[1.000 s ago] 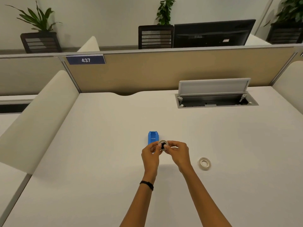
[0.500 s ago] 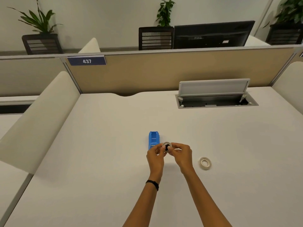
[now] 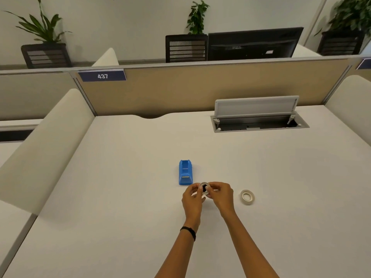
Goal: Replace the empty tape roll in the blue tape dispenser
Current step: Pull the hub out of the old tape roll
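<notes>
Both hands (image 3: 208, 195) pinch the tape ring (image 3: 204, 188) between them.

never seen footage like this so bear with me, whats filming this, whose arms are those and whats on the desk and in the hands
There is no machine here. A person wears a camera on their head, looking down at their own two arms. On the white desk stand a blue tape dispenser with no roll in it and, apart to the right, a tape roll lying flat. The left hand and right hand together hold a small ring with a dark hub just above the desk.
</notes>
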`<act>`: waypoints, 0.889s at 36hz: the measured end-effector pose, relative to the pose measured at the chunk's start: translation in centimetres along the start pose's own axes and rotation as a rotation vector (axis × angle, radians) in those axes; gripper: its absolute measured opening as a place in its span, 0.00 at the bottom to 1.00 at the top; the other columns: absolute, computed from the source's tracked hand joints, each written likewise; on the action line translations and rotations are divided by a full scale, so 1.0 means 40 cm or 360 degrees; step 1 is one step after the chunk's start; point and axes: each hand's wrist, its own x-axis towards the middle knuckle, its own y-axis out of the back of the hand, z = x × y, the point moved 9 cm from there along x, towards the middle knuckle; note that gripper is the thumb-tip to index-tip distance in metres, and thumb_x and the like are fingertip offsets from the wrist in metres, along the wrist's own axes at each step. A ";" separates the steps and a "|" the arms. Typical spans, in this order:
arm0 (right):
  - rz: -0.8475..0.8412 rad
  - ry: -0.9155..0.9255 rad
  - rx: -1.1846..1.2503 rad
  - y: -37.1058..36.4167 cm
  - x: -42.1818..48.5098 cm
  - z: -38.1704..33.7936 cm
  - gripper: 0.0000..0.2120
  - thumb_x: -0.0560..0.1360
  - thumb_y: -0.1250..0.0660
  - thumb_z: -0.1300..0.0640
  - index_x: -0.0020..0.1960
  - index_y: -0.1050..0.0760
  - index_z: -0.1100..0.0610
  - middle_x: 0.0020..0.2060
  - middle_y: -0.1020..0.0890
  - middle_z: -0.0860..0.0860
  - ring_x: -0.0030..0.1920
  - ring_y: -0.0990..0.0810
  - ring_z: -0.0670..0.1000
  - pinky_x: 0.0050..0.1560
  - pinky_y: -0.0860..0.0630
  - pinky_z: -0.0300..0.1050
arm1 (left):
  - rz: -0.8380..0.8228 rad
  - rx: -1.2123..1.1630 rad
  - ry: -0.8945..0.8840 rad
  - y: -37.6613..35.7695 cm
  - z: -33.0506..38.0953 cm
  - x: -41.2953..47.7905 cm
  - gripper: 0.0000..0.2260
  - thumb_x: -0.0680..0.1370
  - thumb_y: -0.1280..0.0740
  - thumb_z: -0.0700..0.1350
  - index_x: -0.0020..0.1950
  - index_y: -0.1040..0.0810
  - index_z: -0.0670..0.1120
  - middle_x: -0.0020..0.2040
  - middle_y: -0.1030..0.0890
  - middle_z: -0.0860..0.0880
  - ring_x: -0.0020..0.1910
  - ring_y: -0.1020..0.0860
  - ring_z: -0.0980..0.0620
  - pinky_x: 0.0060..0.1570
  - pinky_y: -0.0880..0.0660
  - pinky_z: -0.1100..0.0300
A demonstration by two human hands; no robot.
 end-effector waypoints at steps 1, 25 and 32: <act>0.0002 -0.0032 0.0010 -0.001 -0.003 0.007 0.12 0.73 0.30 0.61 0.54 0.20 0.65 0.50 0.17 0.61 0.46 0.17 0.60 0.48 0.19 0.49 | -0.0023 -0.0018 0.0024 0.002 -0.003 -0.002 0.02 0.77 0.34 0.43 0.49 0.23 0.49 0.46 0.20 0.52 0.45 0.20 0.54 0.36 0.21 0.67; -0.0142 -0.0217 0.0122 0.023 -0.011 0.044 0.13 0.71 0.29 0.63 0.54 0.22 0.67 0.50 0.18 0.62 0.43 0.18 0.56 0.46 0.19 0.47 | -0.0492 -0.0098 0.0186 -0.011 -0.012 -0.017 0.10 0.78 0.36 0.45 0.56 0.20 0.44 0.52 0.17 0.46 0.51 0.18 0.51 0.42 0.21 0.66; -0.0130 -0.0238 0.0127 0.025 -0.012 0.046 0.09 0.70 0.29 0.63 0.49 0.22 0.65 0.48 0.18 0.61 0.38 0.18 0.54 0.36 0.19 0.38 | -0.0495 -0.0156 0.0298 -0.021 -0.030 -0.025 0.08 0.79 0.37 0.45 0.53 0.20 0.47 0.50 0.16 0.49 0.50 0.17 0.52 0.40 0.22 0.66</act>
